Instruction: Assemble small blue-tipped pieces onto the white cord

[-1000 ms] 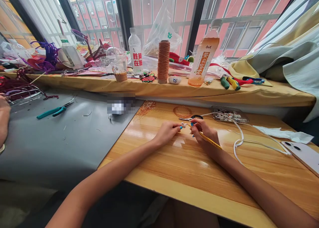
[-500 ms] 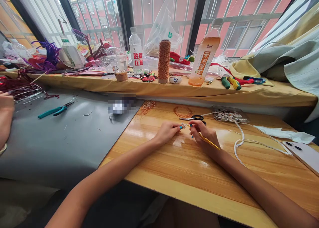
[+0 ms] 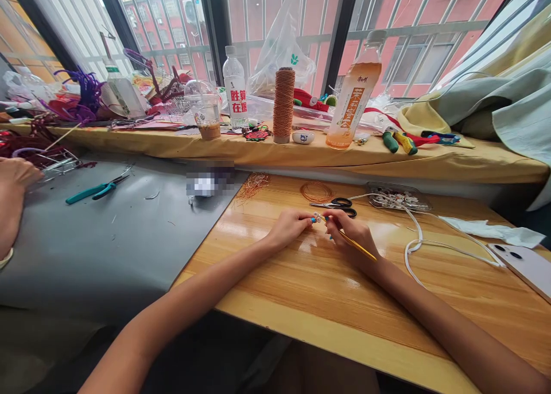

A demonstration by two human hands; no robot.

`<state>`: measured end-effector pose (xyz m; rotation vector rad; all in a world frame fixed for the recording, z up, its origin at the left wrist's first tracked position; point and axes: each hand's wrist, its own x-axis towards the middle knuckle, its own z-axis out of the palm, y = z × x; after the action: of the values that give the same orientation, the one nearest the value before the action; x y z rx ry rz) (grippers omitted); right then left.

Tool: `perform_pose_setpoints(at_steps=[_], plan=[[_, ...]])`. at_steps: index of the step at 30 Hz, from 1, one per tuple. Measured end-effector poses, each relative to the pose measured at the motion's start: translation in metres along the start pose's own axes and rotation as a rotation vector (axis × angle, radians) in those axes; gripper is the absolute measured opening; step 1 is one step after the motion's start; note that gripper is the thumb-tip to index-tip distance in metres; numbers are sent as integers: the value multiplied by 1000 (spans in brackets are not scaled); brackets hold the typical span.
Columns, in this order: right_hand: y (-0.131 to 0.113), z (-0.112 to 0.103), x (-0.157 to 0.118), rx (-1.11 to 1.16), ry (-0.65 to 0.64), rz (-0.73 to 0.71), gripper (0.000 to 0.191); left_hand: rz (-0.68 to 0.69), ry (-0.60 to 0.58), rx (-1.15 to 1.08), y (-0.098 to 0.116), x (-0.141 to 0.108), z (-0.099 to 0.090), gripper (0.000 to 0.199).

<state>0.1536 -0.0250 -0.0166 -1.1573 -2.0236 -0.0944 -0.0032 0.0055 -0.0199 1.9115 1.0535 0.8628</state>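
Note:
My left hand is closed, its thumb and fingertips pinching a small white knotted cord piece just above the wooden table. Held like a pen in my right hand is a slim gold crochet hook, its shaft slanting back past the wrist. Its tip meets the cord piece, though fingers partly hide the contact. Black-handled scissors lie right behind my hands, next to a coil of orange cord.
A clear box of small white pieces, a loop of white cord, a tissue and a phone lie right. Teal pliers and another person's hand are left. Bottles and a brown thread spool line the sill.
My right hand has shifted slightly left, bringing the crochet hook's tip closer into the cord piece. My left hand stays nearly still. The other person's hand has moved right.

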Motion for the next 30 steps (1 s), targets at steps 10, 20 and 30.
perform_pose_setpoints(at_steps=[10, 20, 30], plan=[[2, -1, 1, 13, -29, 0, 19, -15, 22, -27, -1, 0, 0, 31], [3, -3, 6, 254, 24, 203, 27, -80, 114, -62, 3, 2, -1, 27], [7, -5, 13, 222, -159, 137, 28, 4, 4, -223, 11, -1, 4, 26]])
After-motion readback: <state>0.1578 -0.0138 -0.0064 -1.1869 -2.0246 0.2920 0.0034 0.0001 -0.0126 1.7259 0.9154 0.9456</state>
